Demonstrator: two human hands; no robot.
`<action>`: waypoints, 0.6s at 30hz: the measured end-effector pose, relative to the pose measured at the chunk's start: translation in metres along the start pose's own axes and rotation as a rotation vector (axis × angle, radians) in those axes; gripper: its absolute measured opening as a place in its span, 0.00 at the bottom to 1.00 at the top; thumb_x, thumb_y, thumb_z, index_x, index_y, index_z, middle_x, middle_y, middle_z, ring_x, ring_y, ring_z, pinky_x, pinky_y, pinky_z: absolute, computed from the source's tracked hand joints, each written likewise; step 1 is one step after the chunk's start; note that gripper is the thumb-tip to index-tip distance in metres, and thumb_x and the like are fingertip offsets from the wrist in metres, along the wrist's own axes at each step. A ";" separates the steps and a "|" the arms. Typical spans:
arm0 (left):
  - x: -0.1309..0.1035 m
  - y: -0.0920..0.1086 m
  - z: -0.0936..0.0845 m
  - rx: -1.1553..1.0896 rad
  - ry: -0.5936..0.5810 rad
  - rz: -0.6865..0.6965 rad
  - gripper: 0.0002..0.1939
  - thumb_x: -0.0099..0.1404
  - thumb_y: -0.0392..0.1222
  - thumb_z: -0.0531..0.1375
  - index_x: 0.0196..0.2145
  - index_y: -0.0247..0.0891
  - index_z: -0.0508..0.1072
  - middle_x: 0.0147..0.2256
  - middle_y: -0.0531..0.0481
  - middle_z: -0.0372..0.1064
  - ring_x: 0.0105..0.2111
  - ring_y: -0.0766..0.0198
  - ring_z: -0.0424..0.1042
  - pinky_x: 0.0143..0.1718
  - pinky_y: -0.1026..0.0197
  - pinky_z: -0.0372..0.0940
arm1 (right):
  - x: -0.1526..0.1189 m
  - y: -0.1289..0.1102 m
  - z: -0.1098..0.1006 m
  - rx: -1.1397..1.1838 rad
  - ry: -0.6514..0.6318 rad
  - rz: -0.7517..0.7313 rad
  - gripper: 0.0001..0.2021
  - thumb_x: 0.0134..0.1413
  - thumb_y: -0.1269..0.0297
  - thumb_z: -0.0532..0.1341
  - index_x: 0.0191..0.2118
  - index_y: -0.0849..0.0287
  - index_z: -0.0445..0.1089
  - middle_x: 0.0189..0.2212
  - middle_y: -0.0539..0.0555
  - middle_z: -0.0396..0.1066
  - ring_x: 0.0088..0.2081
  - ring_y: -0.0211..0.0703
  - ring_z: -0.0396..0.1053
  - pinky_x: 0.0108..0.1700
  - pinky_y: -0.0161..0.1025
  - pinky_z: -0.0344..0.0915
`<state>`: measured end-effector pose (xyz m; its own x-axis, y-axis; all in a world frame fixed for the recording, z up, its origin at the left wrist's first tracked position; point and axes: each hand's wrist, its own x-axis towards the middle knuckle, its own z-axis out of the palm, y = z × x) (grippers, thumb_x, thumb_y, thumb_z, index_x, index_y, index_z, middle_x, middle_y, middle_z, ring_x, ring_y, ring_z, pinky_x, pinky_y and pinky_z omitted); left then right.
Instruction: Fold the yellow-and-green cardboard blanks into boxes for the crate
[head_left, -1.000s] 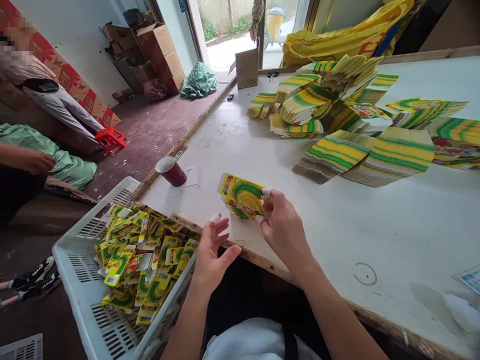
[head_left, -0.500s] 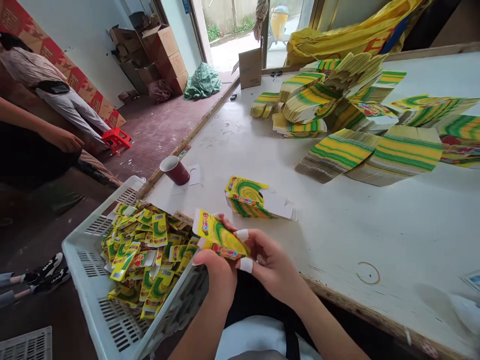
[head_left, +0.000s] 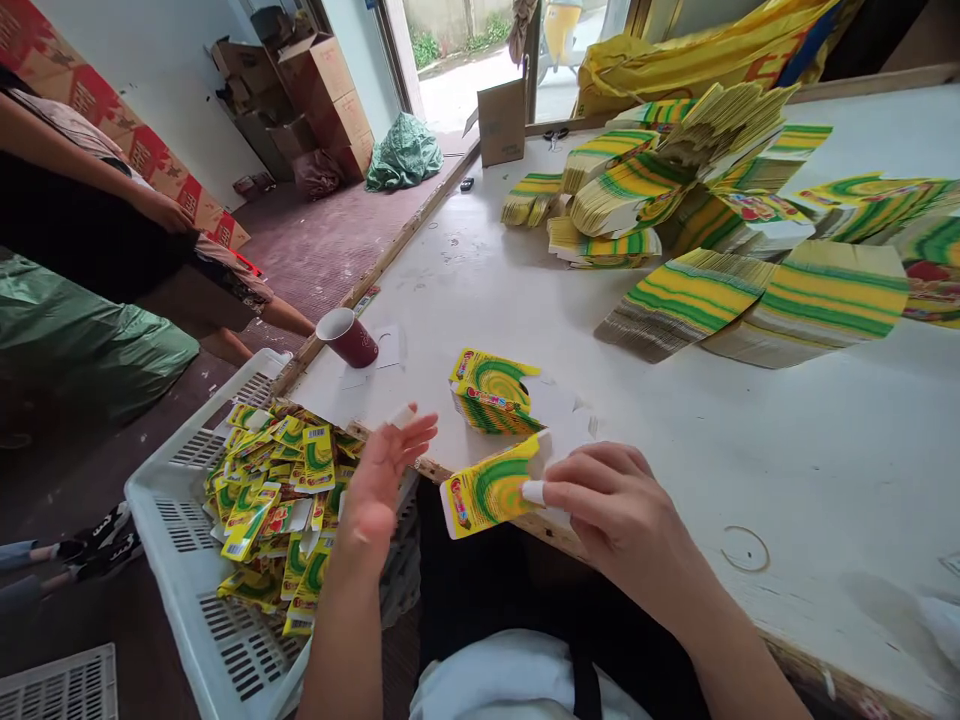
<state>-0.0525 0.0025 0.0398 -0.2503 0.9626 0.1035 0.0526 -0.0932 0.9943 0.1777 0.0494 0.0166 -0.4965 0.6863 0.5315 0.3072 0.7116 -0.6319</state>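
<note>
My right hand (head_left: 622,520) pinches one end of a small yellow and green carton (head_left: 491,490) over the table's front edge, with white tape on a finger. My left hand (head_left: 386,480) is apart from it, fingers stretched out, above the right rim of the basket and holding nothing. Just behind the held carton, a stack of flat cartons (head_left: 491,390) lies on the white table (head_left: 465,280). To the left, a white plastic basket (head_left: 172,590) holds a heap of folded yellow cartons (head_left: 270,520).
A dark red paper cup (head_left: 351,338) stands near the table's left edge. Fanned bundles of carton blanks (head_left: 690,290) cover the back right. A small cardboard box (head_left: 501,122) and scissors (head_left: 555,138) are at the far edge. Another person (head_left: 112,200) is left of the basket.
My left hand has let go of the carton and moved left, opening. My right hand has moved right with the carton. The person at left has come forward, and a green sack shows beside them.
</note>
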 end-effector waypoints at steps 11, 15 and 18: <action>-0.027 -0.011 0.052 0.574 -0.233 -0.090 0.40 0.53 0.53 0.70 0.57 0.42 0.58 0.46 0.44 0.75 0.44 0.49 0.76 0.43 0.52 0.71 | -0.010 -0.010 0.025 0.569 0.223 0.467 0.25 0.66 0.54 0.57 0.66 0.48 0.55 0.62 0.58 0.64 0.61 0.54 0.65 0.58 0.50 0.68; -0.034 -0.014 0.054 0.534 -0.253 -0.095 0.43 0.53 0.48 0.70 0.60 0.44 0.52 0.50 0.42 0.74 0.47 0.49 0.76 0.45 0.51 0.71 | -0.011 -0.013 0.036 0.675 0.134 0.542 0.17 0.69 0.54 0.50 0.53 0.53 0.70 0.39 0.54 0.78 0.36 0.45 0.76 0.36 0.38 0.75; -0.037 -0.017 0.056 0.560 -0.214 -0.095 0.38 0.53 0.44 0.69 0.56 0.45 0.53 0.45 0.44 0.75 0.42 0.51 0.77 0.41 0.53 0.72 | -0.009 -0.014 0.040 0.565 0.244 0.587 0.12 0.63 0.58 0.56 0.45 0.55 0.73 0.32 0.52 0.77 0.30 0.44 0.74 0.31 0.36 0.74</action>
<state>0.0101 -0.0169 0.0173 -0.0820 0.9954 -0.0502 0.5547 0.0875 0.8274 0.1456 0.0277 -0.0021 -0.1746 0.9800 0.0950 -0.0233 0.0923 -0.9955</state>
